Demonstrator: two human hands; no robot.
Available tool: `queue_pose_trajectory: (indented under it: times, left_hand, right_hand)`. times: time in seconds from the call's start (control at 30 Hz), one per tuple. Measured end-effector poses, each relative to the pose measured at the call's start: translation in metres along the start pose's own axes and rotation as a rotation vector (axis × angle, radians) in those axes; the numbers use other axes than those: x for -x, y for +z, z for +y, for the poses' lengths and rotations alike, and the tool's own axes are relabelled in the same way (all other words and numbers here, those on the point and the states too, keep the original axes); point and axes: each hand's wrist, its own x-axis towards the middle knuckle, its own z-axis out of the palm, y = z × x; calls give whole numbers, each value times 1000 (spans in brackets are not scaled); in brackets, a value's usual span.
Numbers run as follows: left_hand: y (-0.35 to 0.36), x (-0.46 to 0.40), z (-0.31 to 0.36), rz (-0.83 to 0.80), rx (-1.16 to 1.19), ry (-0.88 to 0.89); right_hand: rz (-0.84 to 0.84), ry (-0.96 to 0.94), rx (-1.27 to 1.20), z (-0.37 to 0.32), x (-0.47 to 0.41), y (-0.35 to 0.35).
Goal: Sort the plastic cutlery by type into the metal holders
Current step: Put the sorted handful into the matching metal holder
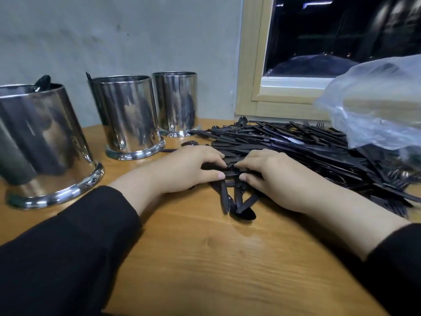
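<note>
While both hands pinch it, left hand and right hand, the small black bundle lies sideways between their curled fingers.

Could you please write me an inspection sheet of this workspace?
Surface: wooden table.
Job's things: black cutlery pile; three metal holders, near holder and middle holder each show a piece at the rim, far holder contents unseen.
Clutter: clear plastic bag.
Hands: left hand and right hand pinch pieces at the pile's edge.
Cables: nothing seen.
Surroundings: grey wall, dark window.
</note>
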Motion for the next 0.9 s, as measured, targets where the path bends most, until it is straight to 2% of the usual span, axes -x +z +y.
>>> queue_pose_trajectory:
  times: [0.27, 0.43, 0.57, 0.63, 0.73, 0.9]
  left_hand:
    - [1, 0, 1, 103, 21, 25]
    - [-9, 5, 0, 458, 203, -122]
    - [-16, 11, -1, 594, 305, -185]
    - [-17, 17, 2, 600, 358, -169]
    - [-17, 25, 16, 519, 371, -79]
    - [-5, 31, 41, 430, 186, 54]
  right_hand:
    - [22, 56, -66, -2, -2, -1]
    - [62, 78, -101, -3, -2, -3]
    - [151, 112, -182, 0, -1, -11]
    - [219, 110, -239, 1, 0, -17]
    - [278, 68, -283, -1, 3, -24]
    - [271, -91, -261, -12, 5, -28]
